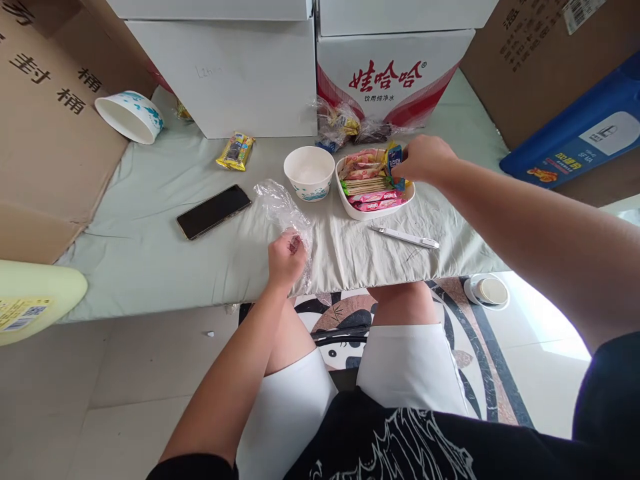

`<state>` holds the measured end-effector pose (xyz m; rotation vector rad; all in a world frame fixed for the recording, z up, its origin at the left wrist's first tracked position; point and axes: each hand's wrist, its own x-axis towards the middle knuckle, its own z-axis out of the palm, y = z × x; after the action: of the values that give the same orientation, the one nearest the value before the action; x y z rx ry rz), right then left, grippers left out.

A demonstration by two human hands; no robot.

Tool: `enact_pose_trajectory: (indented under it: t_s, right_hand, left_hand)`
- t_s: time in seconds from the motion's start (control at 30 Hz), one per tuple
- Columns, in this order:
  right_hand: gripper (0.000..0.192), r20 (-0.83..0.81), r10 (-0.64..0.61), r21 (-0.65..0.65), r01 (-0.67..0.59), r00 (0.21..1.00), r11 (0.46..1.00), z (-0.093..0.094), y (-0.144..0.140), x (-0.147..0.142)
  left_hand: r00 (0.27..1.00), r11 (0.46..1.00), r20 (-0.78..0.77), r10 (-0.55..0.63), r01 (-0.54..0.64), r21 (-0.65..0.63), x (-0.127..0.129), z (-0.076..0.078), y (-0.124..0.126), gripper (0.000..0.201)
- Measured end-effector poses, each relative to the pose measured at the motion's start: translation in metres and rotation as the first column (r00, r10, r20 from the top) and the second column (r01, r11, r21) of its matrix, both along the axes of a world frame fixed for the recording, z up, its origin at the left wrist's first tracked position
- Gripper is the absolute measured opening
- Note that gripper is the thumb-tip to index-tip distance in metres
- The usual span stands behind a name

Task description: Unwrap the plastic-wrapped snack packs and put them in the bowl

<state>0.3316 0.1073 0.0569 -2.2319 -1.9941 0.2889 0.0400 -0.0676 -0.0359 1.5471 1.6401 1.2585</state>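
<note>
1. Two bare hands are seen above a pale green cloth-covered table [150,253]
2. A crumpled clear plastic bag [280,203] is gripped by the closed left hand [286,260] at lower centre of the frame
3. A small blue snack packet [395,160] is pinched by the right hand [425,159] over a white oval dish [376,212] of wrapped snacks, right of centre
4. A white paper bowl [309,172] is set just left of the dish
5. A black smartphone [213,211] is laid further left, and a white pen [405,237] below the dish
</note>
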Motion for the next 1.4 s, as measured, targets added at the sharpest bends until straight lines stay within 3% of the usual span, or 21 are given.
enact_pose_trajectory:
  t_s: [0.2, 0.33, 0.43, 0.7, 0.8, 0.87, 0.97, 1.03, 1.13, 1.17, 1.2, 1.27, 1.3, 1.4]
  right_hand:
    - [0.021, 0.103, 0.037, -0.121, -0.025, 0.994, 0.992, 0.017, -0.006, -0.017]
    - [0.015, 0.073, 0.148, 0.020, -0.150, 0.986, 0.989, 0.031, -0.011, -0.018]
    - [0.013, 0.087, 0.165, 0.063, -0.170, 0.983, 0.983, 0.036, -0.011, -0.016]
    - [0.029, 0.160, 0.113, 0.035, -0.120, 0.981, 0.992, 0.013, 0.000, -0.029]
    - [0.015, 0.180, 0.109, 0.029, -0.116, 0.978, 0.993, 0.008, -0.001, -0.030]
    - [0.008, 0.144, 0.169, 0.043, -0.177, 0.975, 0.983, 0.010, -0.010, -0.029]
    - [0.017, -0.043, 0.283, 0.194, -0.270, 0.958, 0.943, 0.013, -0.044, -0.038]
    - [0.023, -0.309, 0.358, 0.262, -0.283, 0.881, 0.923, 0.008, -0.080, -0.054]
    - [0.056, -0.649, 0.422, 0.245, -0.350, 0.634, 0.904, -0.013, -0.140, -0.086]
    - [0.056, -0.705, 0.380, 0.230, -0.314, 0.599, 0.921, -0.023, -0.157, -0.094]
    - [0.042, -0.748, 0.301, 0.203, -0.228, 0.591, 0.952, -0.033, -0.172, -0.100]
    - [0.014, -0.824, 0.124, 0.124, -0.037, 0.553, 0.992, -0.052, -0.198, -0.103]
    - [0.010, -0.864, 0.037, 0.071, 0.048, 0.503, 0.996, -0.060, -0.209, -0.100]
    - [0.018, -0.961, -0.145, -0.105, 0.173, 0.237, 0.979, -0.079, -0.239, -0.085]
  left_hand:
    - [1.000, 1.000, 0.031, -0.003, 0.004, -0.014, 0.001, 0.001, -0.001, 0.026]
    - [0.999, 1.000, 0.046, -0.009, 0.010, -0.019, 0.001, 0.001, -0.001, 0.025]
    - [1.000, 1.000, 0.031, -0.006, 0.006, -0.008, 0.000, 0.002, -0.001, 0.026]
    - [0.998, 0.999, 0.058, -0.019, 0.021, -0.027, 0.002, 0.005, -0.001, 0.020]
    - [1.000, 1.000, 0.020, -0.019, 0.020, -0.010, 0.001, 0.004, -0.001, 0.020]
    - [1.000, 1.000, -0.016, -0.020, 0.020, 0.000, 0.000, 0.004, -0.002, 0.021]
    - [0.994, 0.999, -0.102, -0.044, 0.044, -0.005, 0.003, 0.004, -0.002, 0.023]
    - [0.975, 0.996, -0.199, -0.095, 0.093, -0.019, 0.009, 0.005, -0.004, 0.022]
    - [0.922, 0.978, -0.327, -0.208, 0.202, -0.053, 0.019, 0.006, -0.011, 0.020]
    - [0.914, 0.973, -0.337, -0.228, 0.223, -0.055, 0.022, 0.006, -0.015, 0.020]
    - [0.917, 0.972, -0.323, -0.232, 0.228, -0.049, 0.023, 0.006, -0.021, 0.019]
    - [0.959, 0.982, -0.211, -0.187, 0.184, -0.035, 0.023, 0.007, -0.035, 0.016]
    - [0.983, 0.988, -0.107, -0.151, 0.146, -0.047, 0.021, 0.008, -0.042, 0.016]
    - [0.966, 0.984, 0.257, -0.006, 0.051, -0.169, 0.013, 0.011, -0.061, 0.022]
